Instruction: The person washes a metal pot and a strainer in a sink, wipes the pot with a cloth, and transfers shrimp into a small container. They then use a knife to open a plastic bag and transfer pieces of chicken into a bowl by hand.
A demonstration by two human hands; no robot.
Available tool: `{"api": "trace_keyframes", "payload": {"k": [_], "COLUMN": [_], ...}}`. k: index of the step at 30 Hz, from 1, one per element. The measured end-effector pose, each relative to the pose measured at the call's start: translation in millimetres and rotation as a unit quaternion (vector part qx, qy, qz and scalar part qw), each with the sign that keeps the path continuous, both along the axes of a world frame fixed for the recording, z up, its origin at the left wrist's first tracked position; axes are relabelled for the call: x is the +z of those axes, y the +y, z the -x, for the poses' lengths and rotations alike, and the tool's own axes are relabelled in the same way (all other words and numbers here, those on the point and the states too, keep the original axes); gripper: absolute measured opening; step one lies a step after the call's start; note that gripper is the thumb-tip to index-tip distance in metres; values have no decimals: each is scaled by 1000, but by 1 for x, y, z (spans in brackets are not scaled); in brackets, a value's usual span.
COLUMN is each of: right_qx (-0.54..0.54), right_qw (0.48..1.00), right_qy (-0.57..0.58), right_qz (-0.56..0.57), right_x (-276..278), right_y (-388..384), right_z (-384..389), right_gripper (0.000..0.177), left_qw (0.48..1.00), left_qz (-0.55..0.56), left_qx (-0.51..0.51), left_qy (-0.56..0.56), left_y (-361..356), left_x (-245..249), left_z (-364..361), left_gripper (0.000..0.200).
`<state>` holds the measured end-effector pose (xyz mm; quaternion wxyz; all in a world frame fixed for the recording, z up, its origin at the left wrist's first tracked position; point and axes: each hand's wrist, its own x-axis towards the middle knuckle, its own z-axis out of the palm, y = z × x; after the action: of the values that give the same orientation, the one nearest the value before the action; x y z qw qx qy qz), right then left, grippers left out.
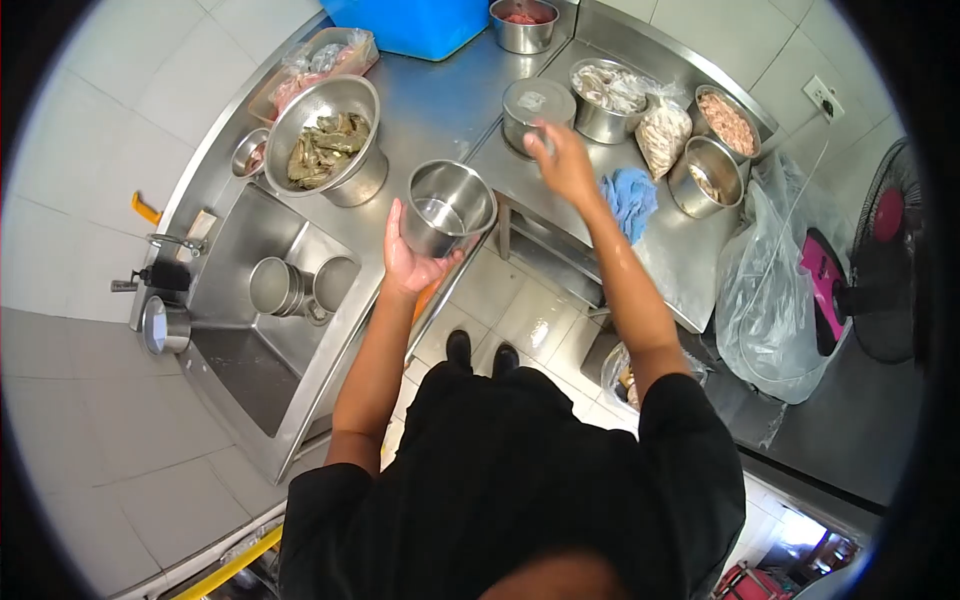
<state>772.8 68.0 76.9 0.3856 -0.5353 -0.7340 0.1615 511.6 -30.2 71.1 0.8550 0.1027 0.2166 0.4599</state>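
My left hand [412, 262] is wrapped round the side and underside of a steel pot [450, 205], which is tilted so that its bare, shiny inside faces me. My right hand [562, 160] is stretched forward over the counter with its fingers apart, nothing in them. Its fingertips overlap the near edge of a round container with a translucent lid [522, 100]. Just below the right wrist lies a crumpled blue cloth [628, 203]. Left of the held pot stands a large steel bowl [372, 110] of shrimp [325, 150], set on another steel pot [362, 185].
A steel sink [215, 290] on the left holds several steel pots [272, 285]. Pots of raw food [727, 122] and a bagged portion [663, 138] stand at the back right. A blue tub [410, 25] is at the back; a black fan [885, 250] stands far right.
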Motion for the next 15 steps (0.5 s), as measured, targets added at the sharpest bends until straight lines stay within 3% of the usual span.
{"api": "trace_keyframes", "payload": {"k": [1,3,5,7,9,11,12,14,15], "right_qx": [72,161,189,164,114,43,-3,-51,-104], "right_qw": [993,979,969,984,991,960,914,724,779], "right_qy": [92,94,39,5,62,258,369,602,549], "right_qz": [11,-85,-154,-70,-40,98,169,332,286], "right_x": [11,26,30,35,42,38,37,19,10], "right_y": [-26,-78,-96,-99,-99,-96,-92,-85,-88], "right_z": [4,26,30,26,26,24,21,4,0], "right_gripper": [42,35,30,24,19,20,23,25,23], "left_qw": [999,995,999,949,988,980,974,955,951], "left_qz": [-10,-31,32,-56,-70,-74,-76,-116,-160], "left_qx": [-14,-39,25,-150,-130,-179,-188,-203,-192], "left_qy": [-35,-83,-34,-270,-44,38,97,182,182], "left_y": [4,11,9,29,15,22,20,14,13], "left_x": [1,1,15,-27,18,-5,-12,-21,-33], "left_z": [-2,-16,-45,-47,-48,-32,-22,16,43], "left_gripper": [74,74,69,72,85,95,97,92,88]}}
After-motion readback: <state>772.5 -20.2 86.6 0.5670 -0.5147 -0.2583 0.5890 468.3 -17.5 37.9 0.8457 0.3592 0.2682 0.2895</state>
